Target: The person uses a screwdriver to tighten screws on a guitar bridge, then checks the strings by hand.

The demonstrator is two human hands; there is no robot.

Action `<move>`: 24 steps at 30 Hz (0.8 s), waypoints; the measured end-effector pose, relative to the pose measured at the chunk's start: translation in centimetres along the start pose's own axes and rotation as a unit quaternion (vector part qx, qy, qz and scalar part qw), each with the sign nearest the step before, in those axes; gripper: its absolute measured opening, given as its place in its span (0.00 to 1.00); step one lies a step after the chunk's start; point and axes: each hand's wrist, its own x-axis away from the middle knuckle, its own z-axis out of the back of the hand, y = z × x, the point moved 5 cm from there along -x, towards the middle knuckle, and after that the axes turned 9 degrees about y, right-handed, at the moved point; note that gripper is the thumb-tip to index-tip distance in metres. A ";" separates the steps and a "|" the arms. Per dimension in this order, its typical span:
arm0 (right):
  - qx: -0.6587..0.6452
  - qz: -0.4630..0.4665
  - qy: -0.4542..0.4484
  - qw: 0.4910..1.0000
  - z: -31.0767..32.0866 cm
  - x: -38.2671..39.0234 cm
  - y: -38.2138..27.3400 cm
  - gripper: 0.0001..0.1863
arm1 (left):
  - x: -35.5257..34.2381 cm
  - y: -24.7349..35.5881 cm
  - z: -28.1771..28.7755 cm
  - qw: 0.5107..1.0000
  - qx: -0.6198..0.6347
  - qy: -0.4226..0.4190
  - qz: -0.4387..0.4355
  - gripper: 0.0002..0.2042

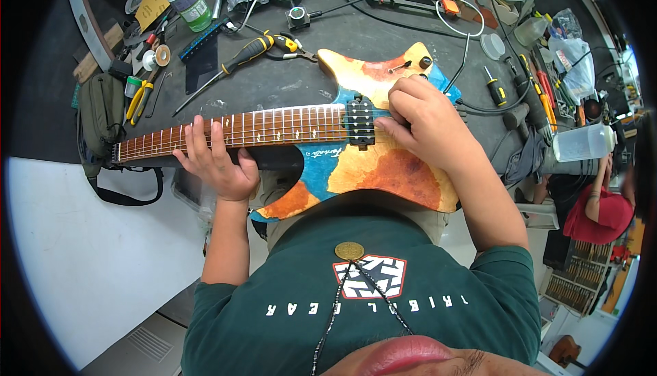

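Note:
A headless electric guitar (400, 174), its body burl wood and blue, lies across my lap against the bench edge. Its neck (274, 127) points to the left. My left hand (222, 164) is open, with fingers stretched across the strings partway along the fretboard and the thumb apart. Over the bridge end, my right hand (426, 117) has its fingers curled in. Its thumb reaches to the strings beside the black pickup (361, 121). Whatever those curled fingers may pinch is hidden, as is the bridge beneath them. A black knob (425, 62) shows beyond this hand.
On the dark bench (287, 82) lie a screwdriver (239, 59), pliers (142, 99), a solder spool (161, 56) and a bottle of green liquid (188, 3). A cable (503, 108) runs near the guitar's right end. A person in red (599, 213) is at the far right.

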 end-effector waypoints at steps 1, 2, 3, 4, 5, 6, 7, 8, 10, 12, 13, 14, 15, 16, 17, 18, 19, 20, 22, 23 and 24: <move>-0.001 -0.006 0.000 1.000 0.0 0.0 0.0 0.19 | 0.0 0.0 0.0 1.000 -0.001 -0.001 0.000 0.34; -0.002 -0.011 0.001 1.000 0.0 0.0 0.0 0.19 | 0.0 0.0 0.0 1.000 -0.001 -0.002 0.001 0.34; -0.002 -0.011 0.001 1.000 0.0 0.0 0.0 0.19 | 0.0 0.0 0.0 1.000 -0.001 -0.003 0.001 0.34; -0.002 -0.012 0.000 1.000 0.0 -0.1 0.0 0.19 | 0.0 0.0 0.0 1.000 0.000 -0.002 0.002 0.33; -0.002 -0.012 -0.001 1.000 0.0 -0.1 0.0 0.19 | 0.0 0.0 0.0 1.000 0.001 -0.002 0.004 0.33; -0.002 -0.012 -0.001 1.000 0.0 -0.1 0.0 0.19 | 0.0 0.0 0.0 1.000 0.000 -0.002 0.004 0.33; -0.004 -0.012 0.001 1.000 0.0 -0.1 0.0 0.19 | -0.1 0.0 0.1 1.000 0.000 -0.002 0.003 0.33; -0.006 -0.011 0.003 1.000 0.0 -0.2 0.0 0.19 | -0.1 0.0 0.1 1.000 -0.001 -0.001 0.003 0.33; -0.004 -0.012 0.004 1.000 0.0 0.0 0.1 0.19 | -0.1 0.1 0.0 1.000 0.003 0.002 0.003 0.33; -0.005 -0.013 0.005 1.000 0.2 0.0 0.0 0.19 | -0.2 0.1 0.0 1.000 0.005 0.005 0.003 0.33; 0.006 -0.025 -0.017 1.000 0.2 -0.1 0.0 0.19 | -0.2 0.2 0.0 1.000 0.004 0.004 0.003 0.33; 0.016 -0.037 -0.039 0.998 0.1 -0.1 0.0 0.18 | -0.2 0.2 0.0 1.000 0.003 0.002 0.003 0.32; 0.016 -0.037 -0.039 0.998 0.1 -0.1 0.0 0.18 | -0.2 0.2 0.1 1.000 0.004 0.002 0.003 0.32; 0.010 -0.037 -0.021 0.999 0.1 -0.1 0.1 0.18 | -0.2 0.2 0.1 1.000 0.003 0.000 0.002 0.32; 0.005 -0.037 -0.004 0.999 0.2 -0.1 0.1 0.18 | -0.2 0.2 0.1 1.000 0.002 -0.002 0.001 0.32; 0.005 -0.038 -0.004 0.999 0.1 0.0 0.2 0.18 | -0.2 0.1 0.0 1.000 0.002 -0.002 0.002 0.32; 0.006 -0.034 0.000 0.999 0.1 0.0 0.2 0.17 | -0.1 0.1 0.0 1.000 0.002 -0.002 0.003 0.32; 0.007 -0.030 0.004 1.000 0.1 0.0 0.2 0.17 | -0.1 0.1 0.0 1.000 0.002 -0.001 0.004 0.32; 0.008 -0.029 0.000 1.000 0.1 0.1 0.3 0.17 | -0.1 0.1 0.1 1.000 0.000 -0.004 0.006 0.32; 0.010 -0.029 -0.004 1.000 0.0 0.1 0.3 0.17 | -0.1 0.1 0.1 1.000 -0.001 -0.006 0.006 0.32; 0.010 -0.029 -0.004 1.000 0.0 0.1 0.3 0.17 | -0.1 0.1 0.1 1.000 -0.001 -0.006 0.007 0.32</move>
